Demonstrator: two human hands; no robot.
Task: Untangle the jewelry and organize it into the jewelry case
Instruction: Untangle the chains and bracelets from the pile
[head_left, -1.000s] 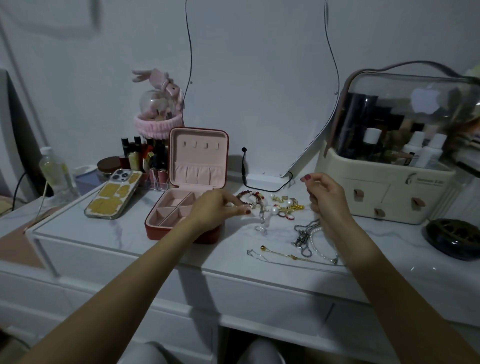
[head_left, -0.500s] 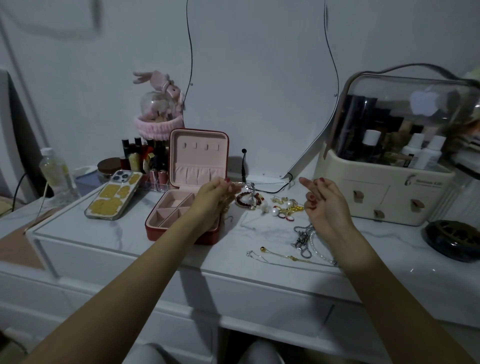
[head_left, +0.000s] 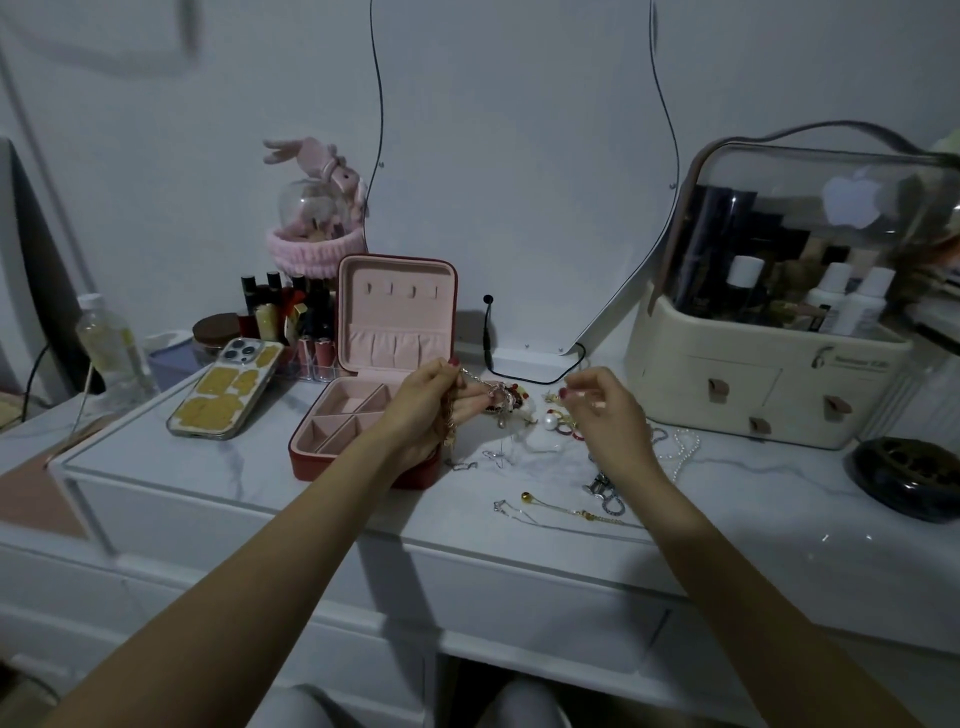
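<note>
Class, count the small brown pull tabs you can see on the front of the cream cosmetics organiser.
3. On the cream plastic cosmetics organiser, one brown pull tab sits at the left, one at the right, and one lower, between them. Others on unseen sides may be hidden.

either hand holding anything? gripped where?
Left hand pinches a tangled chain near its upper end, the rest dangling. Right hand has curled fingers; a hold cannot be told.

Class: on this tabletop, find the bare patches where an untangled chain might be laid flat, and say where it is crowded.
Bare marble lies along the front edge between the phone and the case, and at the front right between the gold chain and the dark dish. It is crowded between the case and the cream organizer, where the jewelry pile sits.
</note>
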